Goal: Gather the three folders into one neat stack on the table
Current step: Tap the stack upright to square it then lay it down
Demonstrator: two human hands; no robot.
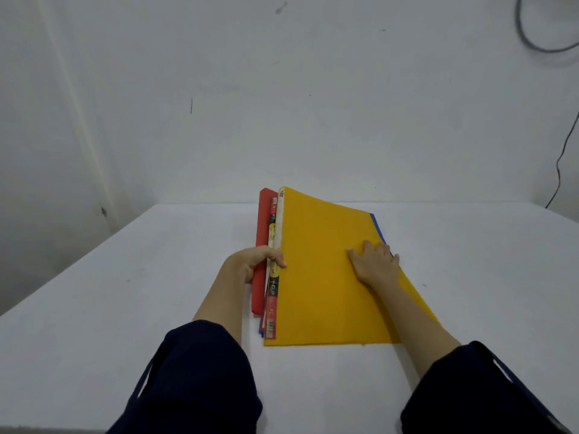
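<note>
Three folders lie piled on the white table [125, 308]. The yellow folder [319, 277] is on top and covers most of the pile. A red folder [261, 245] sticks out along the left side, and a thin blue folder edge [377, 227] shows at the right. My left hand [253, 264] grips the left spine edge of the pile, thumb on the yellow folder's label strip. My right hand [374, 264] lies flat, fingers spread, on the yellow cover near its right edge.
A white wall [282, 104] rises just behind the table's far edge. A dark cable [560, 164] hangs down the wall at the far right. My dark sleeves fill the bottom of the view.
</note>
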